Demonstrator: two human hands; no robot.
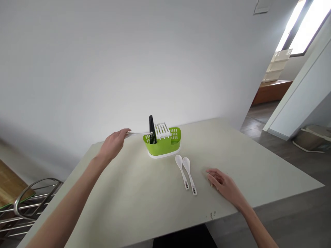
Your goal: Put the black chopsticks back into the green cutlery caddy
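A green cutlery basket (165,146) with a white slotted insert stands on the pale table (258,162) near the wall. Black chopsticks (152,130) stand upright in its left side. My left hand (113,144) is stretched out to the basket's left, fingers closed on a white spoon (139,133) whose far end reaches the basket's rim by the chopsticks. Two white spoons (186,175) lie side by side on the table in front of the basket. My right hand (223,184) rests flat on the table just right of them, fingers loosely apart, holding nothing.
A metal wire rack (28,203) stands off the table's left edge. On the right the floor opens into a passage with a white pillar (297,93), a cream shelf unit (278,65) and a bag (312,137) on the floor.
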